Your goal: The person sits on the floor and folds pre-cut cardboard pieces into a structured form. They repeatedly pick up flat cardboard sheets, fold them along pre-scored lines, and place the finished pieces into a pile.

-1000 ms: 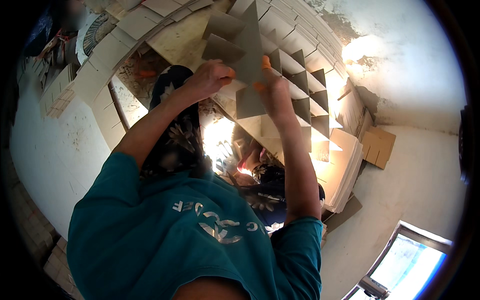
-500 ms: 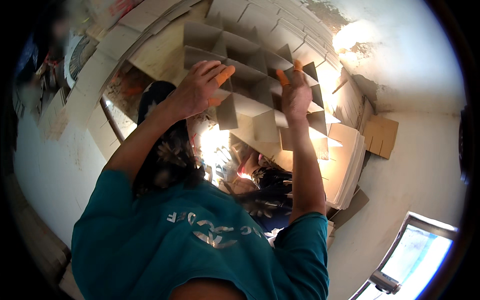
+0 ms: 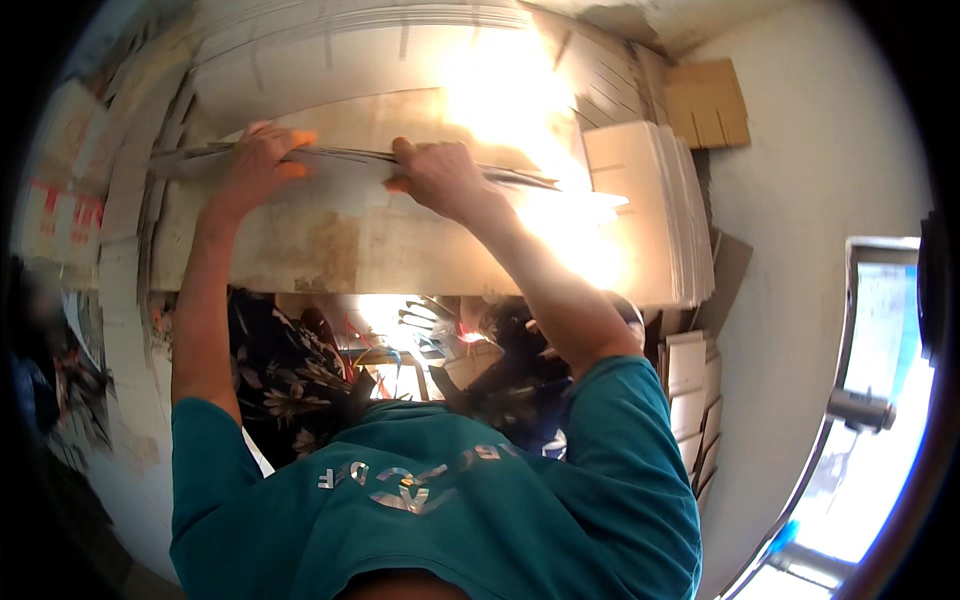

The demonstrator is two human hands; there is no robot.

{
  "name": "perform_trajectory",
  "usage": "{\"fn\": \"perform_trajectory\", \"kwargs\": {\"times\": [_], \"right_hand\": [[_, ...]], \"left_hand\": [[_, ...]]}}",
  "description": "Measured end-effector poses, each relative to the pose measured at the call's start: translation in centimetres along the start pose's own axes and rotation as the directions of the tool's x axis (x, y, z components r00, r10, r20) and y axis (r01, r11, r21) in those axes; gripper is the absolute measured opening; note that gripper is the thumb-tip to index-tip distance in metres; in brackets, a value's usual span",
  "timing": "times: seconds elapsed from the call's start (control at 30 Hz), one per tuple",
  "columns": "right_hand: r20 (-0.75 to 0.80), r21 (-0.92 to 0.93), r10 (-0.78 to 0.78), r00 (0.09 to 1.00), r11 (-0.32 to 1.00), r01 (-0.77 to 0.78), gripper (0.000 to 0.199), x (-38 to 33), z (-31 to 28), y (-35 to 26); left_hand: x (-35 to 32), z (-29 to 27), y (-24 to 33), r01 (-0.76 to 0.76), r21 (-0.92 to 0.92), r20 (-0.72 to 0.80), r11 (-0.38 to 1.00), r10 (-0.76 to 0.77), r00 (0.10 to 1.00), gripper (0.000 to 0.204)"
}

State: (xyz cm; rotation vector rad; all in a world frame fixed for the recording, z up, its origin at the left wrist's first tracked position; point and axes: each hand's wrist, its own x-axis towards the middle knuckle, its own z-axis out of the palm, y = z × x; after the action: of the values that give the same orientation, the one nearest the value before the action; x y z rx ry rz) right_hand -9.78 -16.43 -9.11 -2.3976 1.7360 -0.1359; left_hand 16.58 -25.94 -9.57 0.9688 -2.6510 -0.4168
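A cardboard divider [image 3: 348, 153] is folded flat and held edge-up, a thin bundle of grey-brown strips running left to right above the work board [image 3: 430, 245]. Toward its left part, my left hand [image 3: 258, 168] is closed around it, with orange covers on some fingers. Closer to its right part, my right hand [image 3: 446, 180] grips it too, the orange-covered thumb and a finger showing on either side. Bright glare hides part of the divider's right end.
Slotted cardboard sheets [image 3: 330, 55] lie stacked along the far side. More stand in a stack [image 3: 640, 165] at the right, by the white wall [image 3: 800, 170]. On the left runs another cardboard stack [image 3: 125, 200]. A window [image 3: 880, 320] is at the lower right.
The divider's open grid has collapsed into a flat bundle. Both hands stay on it, now wrapped round it, and the left has moved left. My view has turned and levelled with the board.
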Motion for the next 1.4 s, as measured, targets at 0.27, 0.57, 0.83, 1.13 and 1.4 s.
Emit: {"fn": "perform_trajectory", "kwargs": {"times": [0.27, 0.57, 0.83, 1.13, 1.4], "right_hand": [[-0.056, 0.066, -0.047, 0.997, 0.997, 0.050, 0.024, -3.0, -6.3, -2.7], [-0.387, -0.269, 0.213, 0.897, 0.905, -0.331, 0.039, -27.0, -14.0, -4.5], [-0.739, -0.375, 0.563, 0.369, 0.111, -0.920, 0.030, -58.1, -12.7, 0.5], [-0.536, -0.107, 0.843, 0.034, -0.028, -0.994, 0.035, -64.5, -11.5, 4.9], [-0.753, -0.166, 0.441, 0.489, 0.592, -0.789, 0.042, -41.4, -5.5, 13.5]], "left_hand": [[-1.5, -0.2, 6.0, -0.061, 0.176, -0.291, 0.982, 0.111, 0.950, 0.023], [-2.4, -4.5, 23.4, -0.467, 0.168, -0.570, 0.868, 0.472, 0.673, 0.058], [-3.7, -1.2, 21.2, -0.393, 0.120, -0.432, 0.912, 0.404, 0.806, 0.060], [-4.0, 1.0, 19.2, -0.336, -0.034, -0.421, 0.941, 0.292, 0.859, 0.050], [-0.6, 2.3, 16.4, -0.214, -0.159, -0.388, 0.964, 0.138, 0.911, 0.035]]}}
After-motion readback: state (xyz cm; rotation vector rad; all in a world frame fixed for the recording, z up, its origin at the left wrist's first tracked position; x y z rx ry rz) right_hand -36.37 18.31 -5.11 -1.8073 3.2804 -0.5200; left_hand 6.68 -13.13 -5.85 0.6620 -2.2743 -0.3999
